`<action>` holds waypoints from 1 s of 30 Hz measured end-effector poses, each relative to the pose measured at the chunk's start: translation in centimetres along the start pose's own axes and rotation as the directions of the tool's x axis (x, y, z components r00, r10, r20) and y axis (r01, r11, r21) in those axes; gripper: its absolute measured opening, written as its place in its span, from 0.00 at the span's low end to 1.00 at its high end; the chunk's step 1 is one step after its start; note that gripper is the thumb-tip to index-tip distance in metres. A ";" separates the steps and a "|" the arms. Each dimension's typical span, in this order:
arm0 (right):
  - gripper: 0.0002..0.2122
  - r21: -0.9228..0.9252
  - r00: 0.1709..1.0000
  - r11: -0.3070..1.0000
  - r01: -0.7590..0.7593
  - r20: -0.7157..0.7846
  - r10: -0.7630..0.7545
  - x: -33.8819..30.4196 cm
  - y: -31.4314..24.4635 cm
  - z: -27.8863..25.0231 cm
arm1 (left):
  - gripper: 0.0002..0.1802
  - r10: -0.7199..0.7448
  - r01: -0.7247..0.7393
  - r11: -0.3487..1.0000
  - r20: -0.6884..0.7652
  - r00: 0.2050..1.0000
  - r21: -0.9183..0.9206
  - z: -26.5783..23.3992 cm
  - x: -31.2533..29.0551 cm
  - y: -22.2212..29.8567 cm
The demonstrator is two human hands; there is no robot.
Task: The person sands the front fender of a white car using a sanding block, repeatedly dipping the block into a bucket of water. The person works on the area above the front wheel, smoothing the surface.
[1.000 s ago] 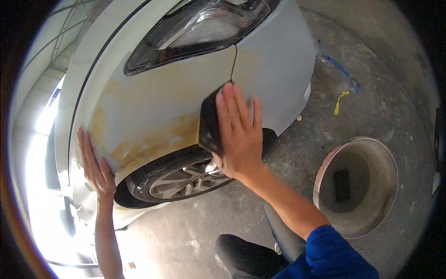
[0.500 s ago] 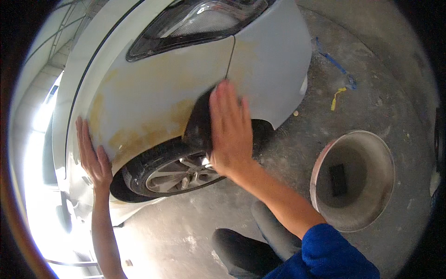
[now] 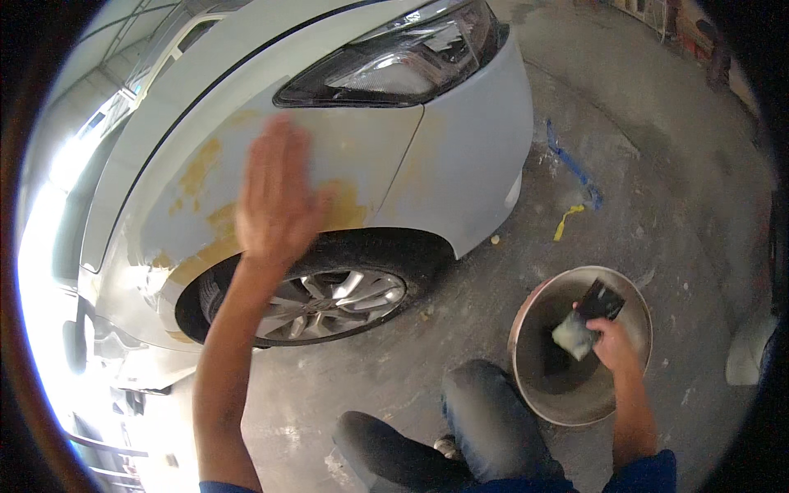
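1. Your left hand lies flat on the fender; the headlight bounds it above, the wheel below.
2. Your right hand fills the bucket mouth.
3. Bare floor between wheel and bucket gives passage; your knees block the near side.

One white car stands here, showing one headlight and one wheel. There are two hands: the left hand and the right hand. One metal bucket and one sanding block complete the count.
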State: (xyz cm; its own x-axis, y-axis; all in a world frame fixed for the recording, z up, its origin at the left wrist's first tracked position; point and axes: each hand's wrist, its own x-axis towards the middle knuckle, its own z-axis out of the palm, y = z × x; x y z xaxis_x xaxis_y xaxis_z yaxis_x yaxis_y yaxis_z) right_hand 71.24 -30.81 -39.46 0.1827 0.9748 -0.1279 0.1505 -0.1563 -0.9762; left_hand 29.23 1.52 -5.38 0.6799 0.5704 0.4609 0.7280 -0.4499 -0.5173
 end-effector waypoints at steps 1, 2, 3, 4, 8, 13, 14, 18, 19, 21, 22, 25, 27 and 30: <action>0.17 0.401 0.960 0.875 -0.272 0.045 0.277 -0.3 -1.6 0.2 | 0.46 0.101 -0.099 0.994 0.038 0.994 -0.048 1.1 0.7 2.1; 0.18 0.346 0.889 0.830 -0.438 0.030 0.456 0.2 -2.1 0.7 | 0.46 0.205 -0.198 0.976 0.071 0.976 -0.094 2.2 1.3 4.3; 0.19 0.300 0.785 0.746 -0.595 0.020 0.619 0.8 -2.6 1.3 | 0.45 0.280 -0.282 0.959 0.091 0.956 0.006 3.5 1.7 6.4; 0.19 0.200 0.610 0.613 -0.765 -0.084 0.788 2.3 -2.8 2.5 | 0.44 0.356 -0.369 0.923 0.119 0.927 0.112 4.4 2.2 8.0; 0.26 -0.144 0.495 0.497 -0.856 0.055 0.867 6.9 6.5 3.7 | 0.39 0.392 -0.400 0.886 0.079 0.916 0.233 5.3 2.6 9.7; 0.30 -0.516 0.596 0.691 -0.506 0.371 0.712 8.4 19.9 4.1 | 0.31 0.594 -0.578 0.797 -0.050 0.803 0.176 6.9 1.1 8.1; 0.31 -0.558 0.651 0.765 -0.322 0.456 0.607 8.0 22.1 3.2 | 0.30 0.591 -0.579 0.806 -0.102 0.800 0.126 7.1 1.1 8.1; 0.29 -0.698 0.706 0.664 0.269 0.612 0.357 8.6 22.3 3.3 | 0.28 0.551 -0.566 0.825 -0.226 0.803 0.001 7.9 0.9 8.3; 0.28 -0.697 0.693 0.676 0.239 0.610 0.384 8.6 20.9 3.4 | 0.28 0.534 -0.552 0.834 -0.239 0.811 -0.012 8.0 0.7 8.0; 0.26 -0.557 0.647 0.811 -0.179 0.554 0.523 8.5 17.7 2.7 | 0.28 0.506 -0.537 0.843 -0.272 0.818 -0.046 8.4 1.1 8.4; 0.26 -0.337 0.572 0.772 -0.539 0.526 0.629 8.2 15.6 2.5 | 0.29 0.491 -0.530 0.845 -0.285 0.823 -0.073 8.8 1.0 8.6; 0.24 0.205 0.484 0.458 -0.865 0.579 0.655 7.0 7.2 1.6 | 0.29 0.484 -0.522 0.850 -0.288 0.826 -0.069 8.3 1.1 8.8; 0.26 0.391 0.600 0.455 -0.800 0.514 0.613 5.1 -2.2 1.9 | 0.28 0.506 -0.534 0.845 -0.290 0.812 -0.019 8.1 1.1 8.7; 0.23 0.485 0.745 0.565 -0.667 0.430 0.510 4.7 -11.2 1.4 | 0.27 0.531 -0.546 0.838 -0.254 0.809 0.011 8.7 1.7 8.8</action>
State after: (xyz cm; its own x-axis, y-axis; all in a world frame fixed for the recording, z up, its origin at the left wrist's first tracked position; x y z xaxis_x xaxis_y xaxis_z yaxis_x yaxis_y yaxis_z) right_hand 69.06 -24.23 -29.37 -0.2048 0.7146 -0.6688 -0.5078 -0.6618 -0.5515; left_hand 36.08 4.53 -15.45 0.9584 0.0480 0.2814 0.2375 -0.6811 -0.6926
